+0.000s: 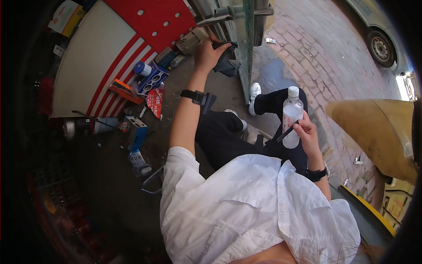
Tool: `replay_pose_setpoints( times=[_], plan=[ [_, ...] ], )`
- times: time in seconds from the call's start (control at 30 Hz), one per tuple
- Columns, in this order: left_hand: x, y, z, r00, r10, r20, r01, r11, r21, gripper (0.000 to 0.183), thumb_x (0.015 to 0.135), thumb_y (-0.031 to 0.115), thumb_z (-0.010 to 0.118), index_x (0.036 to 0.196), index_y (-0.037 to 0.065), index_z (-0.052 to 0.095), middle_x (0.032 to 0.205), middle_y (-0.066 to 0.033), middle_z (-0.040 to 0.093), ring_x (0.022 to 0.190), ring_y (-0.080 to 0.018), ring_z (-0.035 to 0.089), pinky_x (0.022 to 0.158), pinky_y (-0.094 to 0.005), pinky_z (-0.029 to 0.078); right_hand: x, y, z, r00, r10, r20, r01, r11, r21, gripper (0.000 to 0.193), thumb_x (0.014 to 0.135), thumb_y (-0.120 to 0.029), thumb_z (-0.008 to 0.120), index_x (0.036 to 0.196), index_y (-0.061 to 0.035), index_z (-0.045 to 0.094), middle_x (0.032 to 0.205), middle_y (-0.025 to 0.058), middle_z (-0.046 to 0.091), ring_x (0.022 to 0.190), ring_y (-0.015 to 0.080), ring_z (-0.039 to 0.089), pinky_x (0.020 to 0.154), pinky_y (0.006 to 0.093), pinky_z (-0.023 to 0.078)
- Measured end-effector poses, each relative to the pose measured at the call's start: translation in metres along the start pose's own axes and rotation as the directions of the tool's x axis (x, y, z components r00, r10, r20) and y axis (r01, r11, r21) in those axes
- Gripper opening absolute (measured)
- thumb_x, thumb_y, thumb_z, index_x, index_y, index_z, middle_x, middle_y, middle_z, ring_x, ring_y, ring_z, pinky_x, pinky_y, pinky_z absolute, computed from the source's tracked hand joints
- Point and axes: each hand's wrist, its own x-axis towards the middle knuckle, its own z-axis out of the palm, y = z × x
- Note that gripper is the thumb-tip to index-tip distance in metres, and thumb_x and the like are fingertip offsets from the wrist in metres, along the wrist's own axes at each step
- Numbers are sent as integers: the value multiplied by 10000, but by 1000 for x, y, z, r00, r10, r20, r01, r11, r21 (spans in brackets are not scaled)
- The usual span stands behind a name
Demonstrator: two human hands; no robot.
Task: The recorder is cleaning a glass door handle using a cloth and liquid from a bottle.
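Note:
Reaching forward, my left hand [208,56] is closed on a dark, cloth-like piece [227,67] beside the edge of a glass door [247,39]. Its thumb points right, and the other fingers are partly hidden. Over my right thigh, my right hand [307,132] is wrapped round a clear plastic bottle [293,110] with a white cap and clear contents. The bottle stands nearly upright. A short dark strip [286,133] juts out from under my right thumb, across the front of the bottle.
Metal door handles [215,17] flank the glass. Left of me lie a blue box [154,79], an orange box [125,91] and a blue-lidded tub [141,69], by a red-and-white panel [105,48]. Brick paving [303,48] and a parked vehicle [381,47] are at right.

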Motion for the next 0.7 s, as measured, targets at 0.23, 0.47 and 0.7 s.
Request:
replay_pose_setpoints(
  times=[0.23, 0.47, 0.7],
  plan=[
    [18, -16, -34, 949, 128, 287, -159, 983, 88, 338, 798, 416, 744, 922, 116, 649, 879, -96, 698, 848, -295, 680, 700, -400, 524, -1, -3, 3, 1000, 0, 1, 0, 1000, 14, 168, 877, -160, 655, 869, 2, 701, 1354, 114, 464, 1251, 228, 447, 1026, 331, 324],
    [-3, 24, 6, 995, -32, -90, 46, 986, 161, 354, 749, 377, 796, 889, 93, 639, 840, -101, 689, 814, -309, 674, 689, -399, 527, 2, 4, 2, 998, -2, 55, 2, 1000, 3, 119, 868, -75, 663, 913, 23, 713, 1420, 108, 437, 1205, 200, 506, 997, 328, 392],
    [5, 12, -16, 995, -34, 99, 24, 995, 102, 365, 753, 396, 788, 888, 85, 651, 848, -111, 697, 839, -310, 675, 711, -404, 523, 1, 0, 3, 999, -15, 46, 14, 1000, 27, 133, 873, -106, 671, 920, 14, 702, 1378, 100, 460, 1219, 201, 483, 1007, 321, 368]
  ],
)
